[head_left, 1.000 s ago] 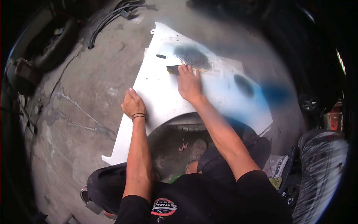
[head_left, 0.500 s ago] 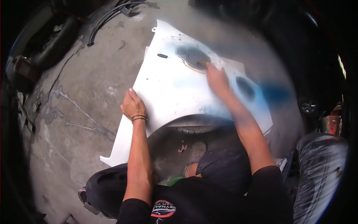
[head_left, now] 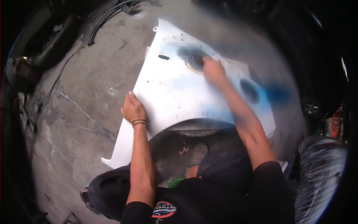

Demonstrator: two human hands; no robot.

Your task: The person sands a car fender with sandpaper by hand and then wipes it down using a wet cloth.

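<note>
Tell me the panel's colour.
The panel looks white, bluish in places, with two dark patches; the head view shows it best.

The left hand (head_left: pixel 134 108) holds the long edge of a white car panel (head_left: pixel 167 89), and it wears thin dark bands (head_left: pixel 139 122) at the wrist. The right hand (head_left: pixel 214 71) is at the side of a dark oval patch (head_left: pixel 192 58) on this panel. Its fingers are bent and blurred, so I cannot tell what is in them. A second dark patch (head_left: pixel 250 91) lies nearer to the blue paint (head_left: pixel 276 93). Below the curved cut of the panel there is a green thing (head_left: pixel 175 182). Black strips (head_left: pixel 106 18) lie on the grey floor (head_left: pixel 82 97).
</note>
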